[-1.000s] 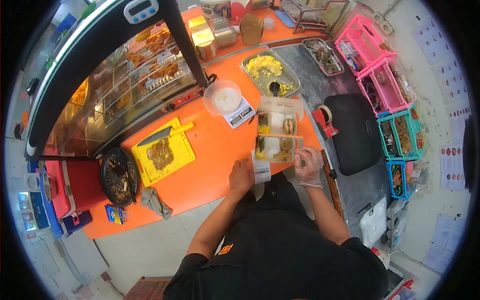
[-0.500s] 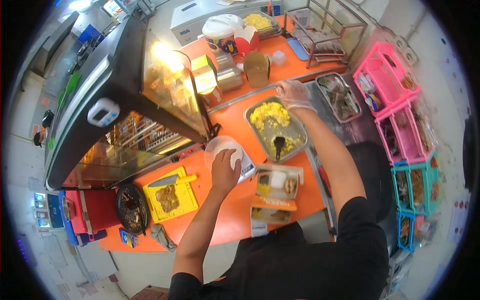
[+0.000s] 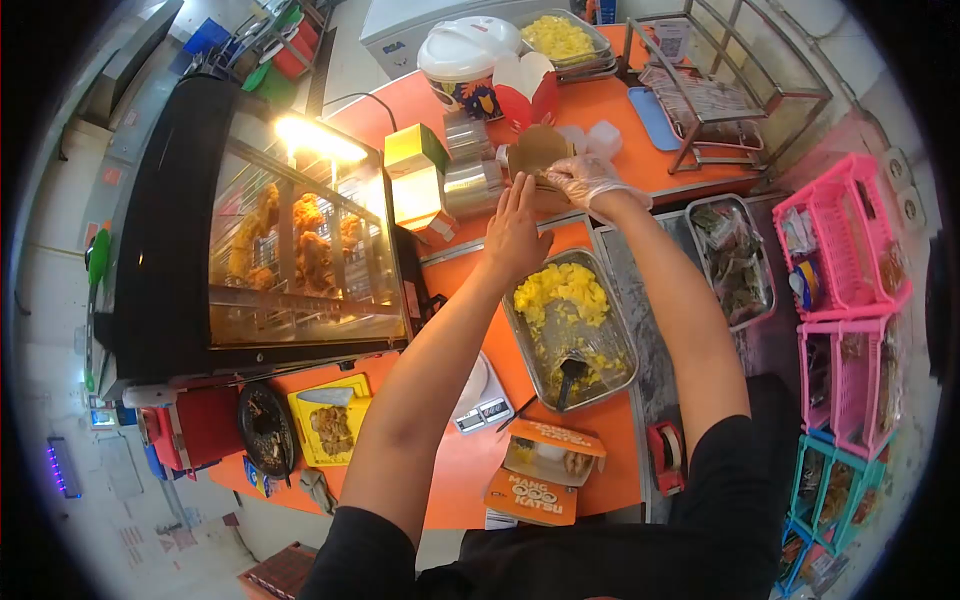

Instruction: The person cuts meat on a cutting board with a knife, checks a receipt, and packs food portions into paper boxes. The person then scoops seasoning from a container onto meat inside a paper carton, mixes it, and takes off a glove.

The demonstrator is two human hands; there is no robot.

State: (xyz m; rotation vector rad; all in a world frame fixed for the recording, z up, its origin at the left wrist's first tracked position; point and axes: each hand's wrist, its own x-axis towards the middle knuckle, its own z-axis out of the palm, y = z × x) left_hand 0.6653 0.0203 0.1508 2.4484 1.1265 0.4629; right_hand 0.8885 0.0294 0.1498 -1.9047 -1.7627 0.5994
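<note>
My left hand, bare, reaches forward with fingers stretched out at the near side of a brown paper food box. Beside it, my right hand wears a clear plastic glove; its fingers are bent together at the box's near right edge, and what they pinch is hidden. Below my hands sits a metal tray of yellow scrambled egg with a black scoop in it. A white bowl stands on a digital scale, partly covered by my left forearm.
An orange takeaway box with food lies near the front edge. A lit glass warmer with fried food stands left, by a yellow cutting board. Pink baskets and a tray of packets are right.
My left hand has left the white bowl on the scale and moved forward to the brown box. My right hand stays near the box. The orange box's lid now stands more closed. The view has shifted.
</note>
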